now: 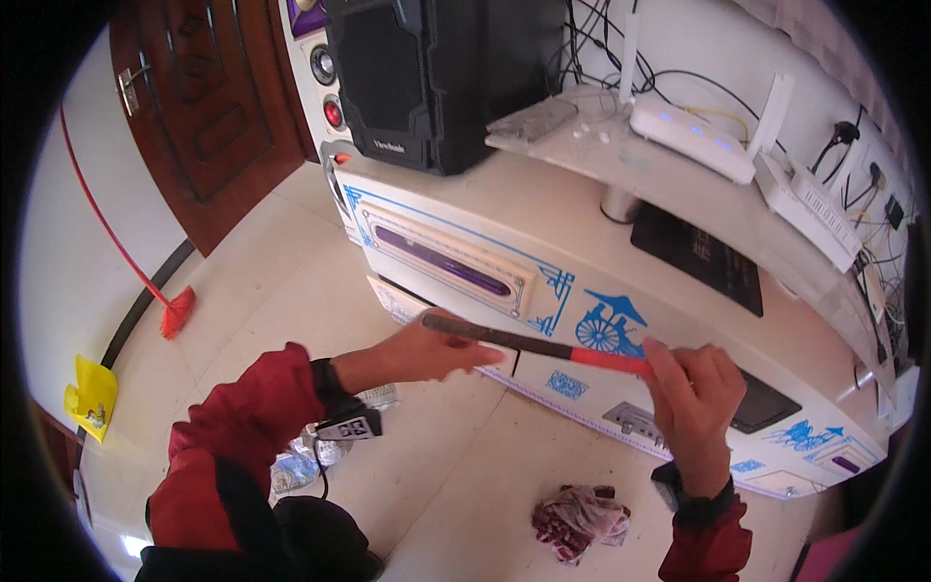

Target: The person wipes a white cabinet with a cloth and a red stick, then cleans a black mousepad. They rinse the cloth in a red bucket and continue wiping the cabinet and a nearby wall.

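A slim rod [524, 340], dark along most of its length and red near one end, stretches between my hands in front of a white cabinet [465, 211]. My left hand [414, 356] holds its dark end, which lies across the fingers, with the thumb pointing along below it. At the red end, my right hand [691, 389] has its fingers closed around the rod. The rod tilts slightly down to the right and overlaps the blue rickshaw picture on the cabinet front. What the rod belongs to cannot be made out.
A crumpled cloth [580, 518] lies on the tiled floor [451, 465]. On the cabinet stand a black ViewSonic case [393, 87] and a glass shelf with a white router [691, 138] and cables. A red broom [174, 313] and yellow dustpan [91, 396] are at the left wall, near a wooden door [211, 102].
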Available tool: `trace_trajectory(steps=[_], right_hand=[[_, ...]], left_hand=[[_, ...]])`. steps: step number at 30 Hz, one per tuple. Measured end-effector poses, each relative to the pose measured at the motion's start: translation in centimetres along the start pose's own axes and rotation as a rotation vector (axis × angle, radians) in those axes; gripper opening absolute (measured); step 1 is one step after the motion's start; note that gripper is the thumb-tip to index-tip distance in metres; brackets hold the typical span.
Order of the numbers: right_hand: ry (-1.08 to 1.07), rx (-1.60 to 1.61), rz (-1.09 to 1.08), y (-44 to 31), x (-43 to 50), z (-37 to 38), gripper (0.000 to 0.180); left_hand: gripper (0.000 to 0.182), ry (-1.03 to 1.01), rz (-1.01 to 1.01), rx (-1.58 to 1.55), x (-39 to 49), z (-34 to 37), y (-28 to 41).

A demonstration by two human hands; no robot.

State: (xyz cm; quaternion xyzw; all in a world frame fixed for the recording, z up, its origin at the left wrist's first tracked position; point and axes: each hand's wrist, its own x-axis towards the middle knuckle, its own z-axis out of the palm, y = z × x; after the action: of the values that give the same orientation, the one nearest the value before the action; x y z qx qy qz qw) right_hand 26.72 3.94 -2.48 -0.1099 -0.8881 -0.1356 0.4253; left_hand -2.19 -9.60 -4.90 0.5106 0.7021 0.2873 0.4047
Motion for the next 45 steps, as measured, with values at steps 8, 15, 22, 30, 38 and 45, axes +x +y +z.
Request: trace_trajectory(steps=[8, 15, 22, 30, 38, 45], right_hand=[[-0.003, 0.006, -0.065, 7.4, 3.8, 2.3, 0.029], [-0.16, 0.127, 0.267, 8.4, 2.9, 2.7, 0.022], [-0.06, 0.144, 0.375, 8.4, 3.0, 2.9, 0.024], [-0.051, 0.064, 0.474, 8.7, 2.5, 3.0, 0.025], [-0.015, 0.098, 0.526, 8.9, 2.5, 2.8, 0.025], [-0.163, -0.068, 0.511, 8.4, 3.7, 2.9, 0.025]], left_hand=[[0.018, 0.218, 0.01, 0.116, -1.8, -5.8, -4.3], [0.012, 0.192, -0.123, 0.252, -6.3, -12.0, -3.8], [0.022, -0.084, -0.482, 0.502, -11.6, -12.6, -3.0], [0.025, -0.124, -0.103, 0.398, -13.0, -3.0, 2.6], [0.03, -0.264, 0.011, 0.339, -11.5, 3.9, -1.3], [0.023, -0.145, 0.132, 0.572, -12.0, 2.0, -5.6]])
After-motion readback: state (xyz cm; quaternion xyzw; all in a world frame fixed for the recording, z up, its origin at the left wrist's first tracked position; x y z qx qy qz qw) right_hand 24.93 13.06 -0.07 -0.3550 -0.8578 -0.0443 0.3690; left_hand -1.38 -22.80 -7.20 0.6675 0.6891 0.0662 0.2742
